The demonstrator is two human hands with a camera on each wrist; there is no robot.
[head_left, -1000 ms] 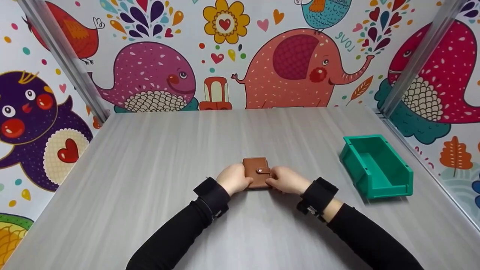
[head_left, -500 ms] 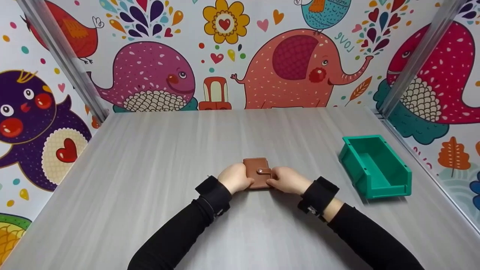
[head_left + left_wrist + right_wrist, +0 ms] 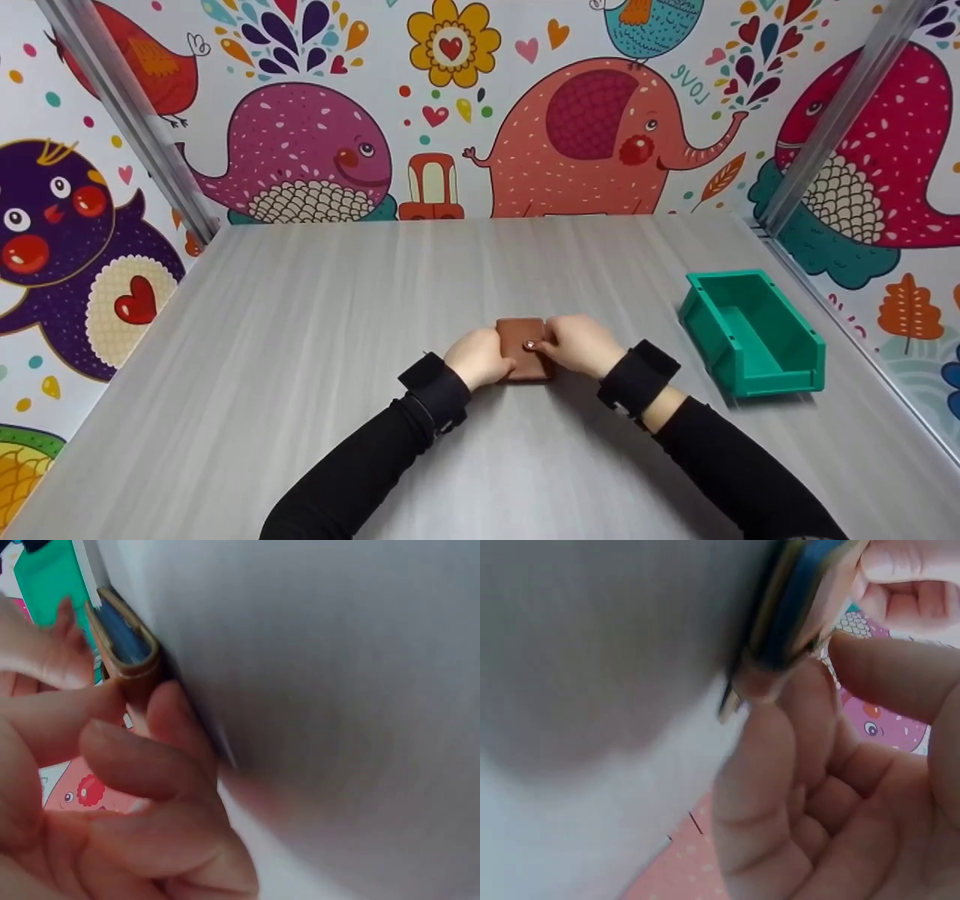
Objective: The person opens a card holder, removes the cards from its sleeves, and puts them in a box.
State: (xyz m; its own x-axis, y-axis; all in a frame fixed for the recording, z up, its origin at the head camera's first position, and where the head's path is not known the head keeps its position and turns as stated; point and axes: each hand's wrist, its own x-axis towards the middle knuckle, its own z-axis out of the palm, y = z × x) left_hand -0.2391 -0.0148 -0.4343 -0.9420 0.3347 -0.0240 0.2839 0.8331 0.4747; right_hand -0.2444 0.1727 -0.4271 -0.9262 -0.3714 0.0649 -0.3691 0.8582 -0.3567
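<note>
A small brown leather wallet (image 3: 523, 367) with a snap strap lies at the middle of the table. My left hand (image 3: 478, 358) holds its left side, thumb on the front cover and fingers beneath. On the other side, my right hand (image 3: 585, 345) grips the right edge, its thumb on the strap by the metal snap (image 3: 530, 344). Blue inner sleeves show at the end of the wallet (image 3: 139, 675) in the left wrist view. From the right wrist, fingers (image 3: 754, 765) curl under the wallet's edge (image 3: 787, 615). Most of the strap is hidden by the thumb.
To the right stands a green open plastic bin (image 3: 757, 337) on the grey wood-grain table (image 3: 337, 300). Printed cartoon panels (image 3: 450, 112) wall the back and sides, with metal posts at the corners.
My right thumb has moved up from the wallet's lower right edge onto the snap strap. The wallet and left hand have shifted slightly to the right.
</note>
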